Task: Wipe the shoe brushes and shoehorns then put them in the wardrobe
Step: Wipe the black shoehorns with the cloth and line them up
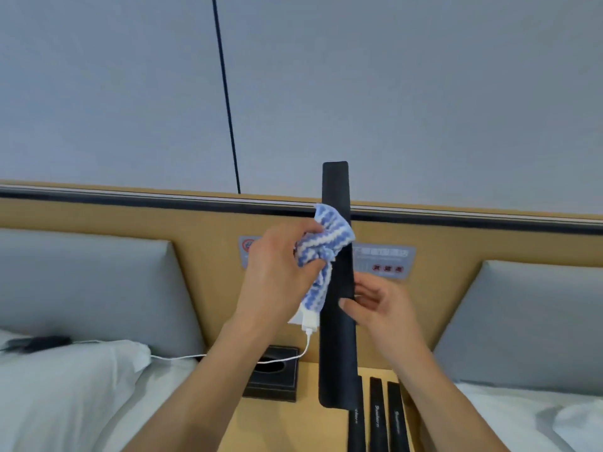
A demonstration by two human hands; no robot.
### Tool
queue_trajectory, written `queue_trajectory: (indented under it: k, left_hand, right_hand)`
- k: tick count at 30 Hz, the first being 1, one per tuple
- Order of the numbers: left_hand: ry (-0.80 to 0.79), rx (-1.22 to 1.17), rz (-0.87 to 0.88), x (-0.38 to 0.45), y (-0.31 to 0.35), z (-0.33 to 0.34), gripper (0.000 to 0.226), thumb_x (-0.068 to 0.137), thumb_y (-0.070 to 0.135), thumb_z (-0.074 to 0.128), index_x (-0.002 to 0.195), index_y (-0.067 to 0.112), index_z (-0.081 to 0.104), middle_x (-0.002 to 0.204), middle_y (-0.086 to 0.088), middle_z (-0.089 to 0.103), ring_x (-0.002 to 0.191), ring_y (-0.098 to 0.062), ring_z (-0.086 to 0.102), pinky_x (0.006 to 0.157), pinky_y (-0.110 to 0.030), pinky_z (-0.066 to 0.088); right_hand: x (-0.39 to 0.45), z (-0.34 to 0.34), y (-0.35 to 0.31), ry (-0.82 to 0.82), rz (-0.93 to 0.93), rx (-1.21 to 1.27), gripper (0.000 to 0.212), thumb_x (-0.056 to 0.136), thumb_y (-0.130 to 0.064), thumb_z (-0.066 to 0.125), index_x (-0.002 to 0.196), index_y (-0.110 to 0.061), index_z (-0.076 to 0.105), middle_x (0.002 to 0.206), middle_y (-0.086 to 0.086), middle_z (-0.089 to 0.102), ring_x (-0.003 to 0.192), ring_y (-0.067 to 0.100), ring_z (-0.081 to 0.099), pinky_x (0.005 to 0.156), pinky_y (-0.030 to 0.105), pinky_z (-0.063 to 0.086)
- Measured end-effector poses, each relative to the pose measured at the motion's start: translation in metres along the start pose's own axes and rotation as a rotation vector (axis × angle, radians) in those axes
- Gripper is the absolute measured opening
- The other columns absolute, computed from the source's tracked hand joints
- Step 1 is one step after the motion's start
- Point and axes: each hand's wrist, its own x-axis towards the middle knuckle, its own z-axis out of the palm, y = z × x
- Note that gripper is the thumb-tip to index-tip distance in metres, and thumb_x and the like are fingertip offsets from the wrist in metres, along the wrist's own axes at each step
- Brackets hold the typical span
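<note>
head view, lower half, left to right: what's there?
Left pillow → tissue box → left hand holding striped cloth → black shoehorn → right hand → right bed's headboard cushion.

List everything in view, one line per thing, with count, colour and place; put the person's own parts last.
held shoehorn: one, black, upright at centre, held in the air.
cloth: one, blue and white striped, pressed against the held shoehorn's left edge.
shoehorns on the nightstand: three, black, side by side at bottom centre, lettered.
nightstand: one, tan, between the two beds.
tissue box: one, dark, on the nightstand's left.
charger and cable: one, white, plugged into the headboard panel, cable running left.
pillow: one, white, on the left bed.
headboard cushions: two, grey, left and right.
left hand: one, grips the cloth.
right hand: one, fingers hold the shoehorn's middle.
</note>
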Motion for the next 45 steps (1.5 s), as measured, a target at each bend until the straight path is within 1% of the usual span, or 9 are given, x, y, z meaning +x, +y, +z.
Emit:
queue_trajectory:
  k: [3, 6, 10, 17, 25, 34, 37, 42, 45]
  left_hand:
    - [0.05, 0.118, 0.049, -0.002, 0.0, -0.006, 0.036, 0.082, 0.017, 0.075, 0.116, 0.024, 0.07, 0.116, 0.007, 0.063, 0.11, -0.009, 0.052, 0.089, -0.019, 0.042]
    - [0.077, 0.194, 0.114, -0.006, 0.0, -0.008, 0.025, 0.083, 0.011, 0.074, 0.107, 0.017, 0.074, 0.108, 0.001, 0.063, 0.1, -0.007, 0.051, 0.079, -0.007, 0.034]
    - [0.076, 0.312, 0.175, -0.007, 0.001, -0.011, 0.015, 0.081, 0.003, 0.071, 0.092, 0.012, 0.076, 0.096, -0.008, 0.068, 0.091, -0.023, 0.06, 0.076, -0.025, 0.043]
    - [0.092, 0.325, 0.157, 0.032, 0.003, -0.037, 0.021, 0.085, 0.005, 0.069, 0.104, 0.009, 0.076, 0.1, -0.006, 0.066, 0.089, -0.02, 0.059, 0.074, -0.022, 0.04]
    - [0.18, 0.44, 0.138, 0.099, 0.017, -0.065, 0.023, 0.086, 0.012, 0.067, 0.108, 0.012, 0.074, 0.101, -0.01, 0.065, 0.092, -0.027, 0.061, 0.08, -0.031, 0.045]
    - [0.253, 0.456, 0.184, 0.109, 0.038, -0.061, 0.022, 0.087, 0.011, 0.064, 0.107, 0.013, 0.073, 0.103, -0.009, 0.062, 0.09, -0.026, 0.06, 0.075, -0.028, 0.042]
    - [0.201, 0.437, 0.184, 0.099, 0.04, -0.049, 0.023, 0.087, 0.011, 0.064, 0.108, 0.012, 0.073, 0.103, -0.01, 0.062, 0.093, -0.027, 0.059, 0.073, -0.026, 0.039]
    - [0.094, 0.456, 0.171, 0.08, 0.039, -0.027, 0.021, 0.089, 0.015, 0.063, 0.108, 0.015, 0.073, 0.104, -0.009, 0.061, 0.094, -0.026, 0.058, 0.075, -0.03, 0.041]
    - [0.047, 0.464, 0.157, 0.069, 0.036, -0.017, 0.021, 0.089, 0.014, 0.06, 0.108, 0.012, 0.069, 0.105, -0.009, 0.059, 0.095, -0.026, 0.057, 0.079, -0.036, 0.045]
  right_hand:
    - [0.006, 0.006, -0.014, -0.059, -0.053, 0.007, 0.045, 0.083, 0.006, 0.071, 0.106, -0.033, 0.073, 0.099, -0.014, 0.077, 0.094, 0.005, 0.072, 0.083, 0.017, 0.055]
    - [0.011, 0.011, -0.023, -0.1, -0.061, 0.006, 0.043, 0.085, 0.006, 0.069, 0.106, -0.032, 0.073, 0.1, -0.013, 0.077, 0.095, 0.007, 0.072, 0.085, 0.023, 0.058]
    - [0.015, 0.014, -0.029, -0.117, -0.081, -0.019, 0.047, 0.086, 0.006, 0.068, 0.101, -0.038, 0.073, 0.096, -0.014, 0.077, 0.093, 0.005, 0.072, 0.082, 0.023, 0.058]
    - [0.017, 0.017, -0.026, -0.153, -0.063, -0.151, 0.046, 0.086, -0.007, 0.073, 0.103, -0.049, 0.069, 0.098, -0.026, 0.074, 0.096, -0.003, 0.068, 0.086, 0.025, 0.056]
    - [0.018, 0.016, -0.034, -0.163, -0.106, -0.22, 0.042, 0.087, -0.014, 0.074, 0.102, -0.053, 0.066, 0.099, -0.033, 0.071, 0.098, -0.011, 0.064, 0.077, 0.005, 0.05]
    - [0.035, 0.009, -0.052, -0.111, -0.132, -0.175, 0.043, 0.087, -0.012, 0.073, 0.1, -0.052, 0.066, 0.095, -0.032, 0.071, 0.093, -0.011, 0.065, 0.069, 0.002, 0.048]
    - [0.042, 0.009, -0.052, -0.099, -0.131, -0.123, 0.035, 0.087, -0.008, 0.072, 0.103, -0.039, 0.072, 0.094, -0.024, 0.074, 0.091, -0.005, 0.069, 0.071, 0.009, 0.054]
    - [0.047, 0.015, -0.046, -0.031, -0.105, -0.052, 0.034, 0.085, -0.009, 0.075, 0.115, -0.025, 0.073, 0.103, -0.017, 0.075, 0.103, 0.001, 0.068, 0.094, 0.031, 0.055]
    - [0.047, 0.019, -0.043, -0.002, -0.072, 0.012, 0.036, 0.085, -0.009, 0.075, 0.116, -0.026, 0.072, 0.106, -0.016, 0.075, 0.104, 0.002, 0.067, 0.092, 0.032, 0.055]
